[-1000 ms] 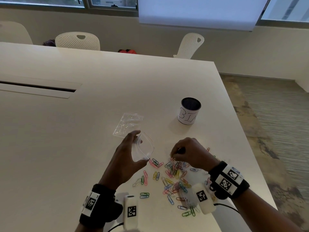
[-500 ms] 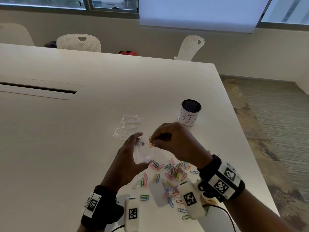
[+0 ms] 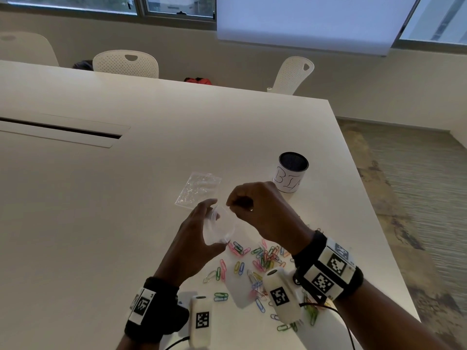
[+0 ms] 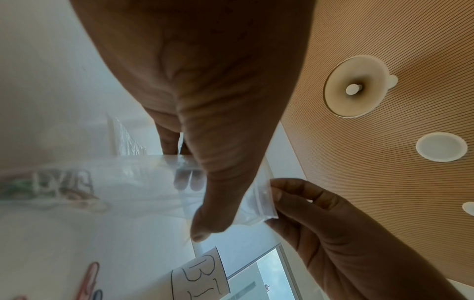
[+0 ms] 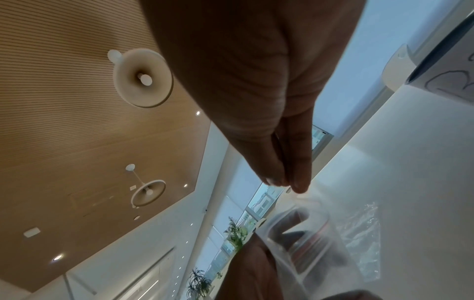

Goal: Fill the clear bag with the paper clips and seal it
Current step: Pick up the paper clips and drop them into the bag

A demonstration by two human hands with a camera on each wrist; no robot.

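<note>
My left hand [image 3: 214,227] holds the small clear bag [image 3: 222,231] above the table, thumb on the near side and fingers behind, with the mouth facing right. In the left wrist view, the thumb and forefinger of my right hand [image 4: 273,208] pinch the bag's [image 4: 143,182] zip edge. In the head view the right hand [image 3: 231,205] sits at the bag's mouth with its fingers curled. Coloured shapes show faintly through the plastic [image 5: 315,245]. Loose coloured paper clips [image 3: 262,258] lie scattered on the white table [image 3: 126,223] under my right wrist.
A second crinkled clear bag [image 3: 198,189] lies flat just beyond my hands. A white cup marked BIN [image 3: 290,174] stands to the right of it. The table's right edge [image 3: 366,198] drops to the floor. White chairs [image 3: 126,63] stand at the far side.
My right hand rose from the clip pile to the bag's mouth with clips, then shifted slightly up to the bag's rim. The left hand kept the bag steady.
</note>
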